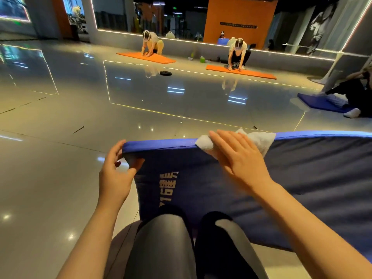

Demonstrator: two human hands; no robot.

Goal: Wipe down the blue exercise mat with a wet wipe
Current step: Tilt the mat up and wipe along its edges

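The left hand (115,174) is pinching the blue exercise mat's (302,178) raised corner at 9 o'clock. The right hand (239,158), fingers flat, is pressing the wet wipe (256,137) on the top edge at 12 o'clock. Wiping appears underway; completed share cannot be judged.

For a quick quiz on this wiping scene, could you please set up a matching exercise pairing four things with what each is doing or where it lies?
Things:
1. left hand
2. right hand
3. wet wipe
4. black disc

States:
A. draped over the blue mat's raised edge
B. lies on the glossy floor between the orange mats
C. grips the mat's corner
D. presses flat on the wipe

Pairs: 1-C, 2-D, 3-A, 4-B
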